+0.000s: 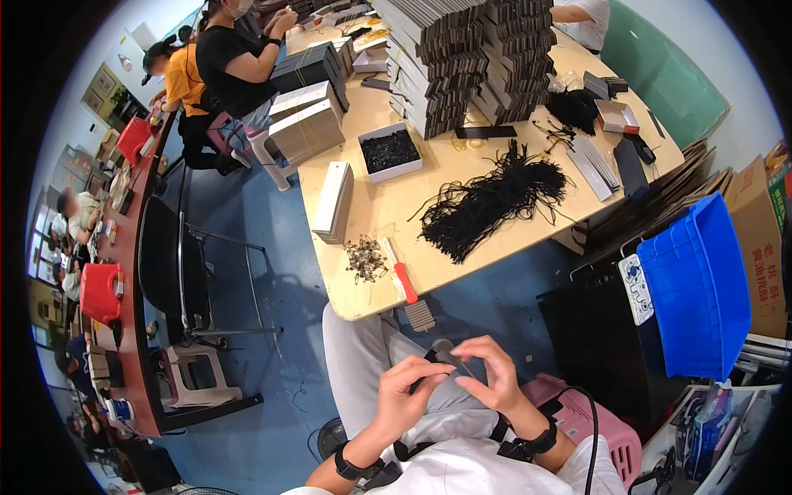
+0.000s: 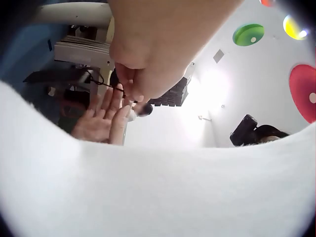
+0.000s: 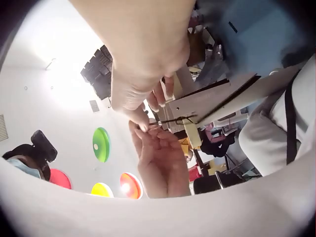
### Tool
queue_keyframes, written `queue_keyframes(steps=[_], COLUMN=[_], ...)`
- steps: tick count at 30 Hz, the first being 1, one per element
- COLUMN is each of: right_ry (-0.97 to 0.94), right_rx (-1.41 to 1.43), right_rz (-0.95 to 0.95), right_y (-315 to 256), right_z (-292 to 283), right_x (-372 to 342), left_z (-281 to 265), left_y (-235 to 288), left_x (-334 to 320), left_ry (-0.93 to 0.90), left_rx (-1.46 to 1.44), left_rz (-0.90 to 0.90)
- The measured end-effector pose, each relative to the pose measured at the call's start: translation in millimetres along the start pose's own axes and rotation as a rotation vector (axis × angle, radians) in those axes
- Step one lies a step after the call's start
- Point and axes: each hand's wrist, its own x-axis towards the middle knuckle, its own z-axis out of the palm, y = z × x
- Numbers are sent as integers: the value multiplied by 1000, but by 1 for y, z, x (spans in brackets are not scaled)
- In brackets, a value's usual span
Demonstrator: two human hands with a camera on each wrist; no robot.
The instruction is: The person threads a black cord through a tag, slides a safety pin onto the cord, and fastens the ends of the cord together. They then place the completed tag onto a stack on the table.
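Both hands are raised over the lap, close together, in the head view. Thumb and fingertips of the left hand (image 1: 408, 394) pinch a thin black cord (image 3: 170, 121). A small loop of that cord (image 2: 100, 81) hangs out beyond the fingertips in the left wrist view. Facing it, the right hand (image 1: 497, 384) has thumb and forefinger spread apart in a loose curve. Its fingers (image 2: 104, 101) are nearly straight in the left wrist view, right beside the cord. Much of the cord is hidden behind the fingers.
Ahead, the wooden table (image 1: 363, 301) bears a black cord bundle (image 1: 487, 202), a box of small black pieces (image 1: 390, 154), small wiry pieces (image 1: 365, 258), a red-handled tool (image 1: 403, 280) and tall card stacks (image 1: 437, 66). A blue bin (image 1: 693, 289) stands right; a black chair (image 1: 165, 256) stands left.
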Motion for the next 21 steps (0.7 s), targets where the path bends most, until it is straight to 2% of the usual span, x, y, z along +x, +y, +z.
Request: queue_keyframes(steps=[1,3,4,6,8,9,12,15,17,19,21], right_ry=[1,-155,-157,-205,-241,-242,-273,-260,-312,-347,-384], right_rx=[1,40,6,-77,-167,-166,-151,-146,-31,-38,-45], right_rz=[0,65,82,21,-44,-46,-47,-106,120,96,72], right_y=[1,2,11,17,18,20,23,15,13,20,21], right_z=[2,9,14,13,15,15,13,13,11,8,9], right_x=[1,3,-1,2,5,5,4,7,4,3,1], left_z=[-1,-4,-5,-8,-16,-21,-34,-35,-34,-35,-37], left_y=[0,4,11,14,13,15,17,20,21,22,25], left_x=[0,2,4,5,5,5,8,14,17,22,26], left_ry=[-41,-82,-119,-156,-154,-153,-136,-90,-89,-65,-39], left_rx=[51,103,91,82,-282,-281,-533,-633,-656,-803,-833], left_rz=[51,104,135,167,33,34,-133,-171,-170,-144,-148])
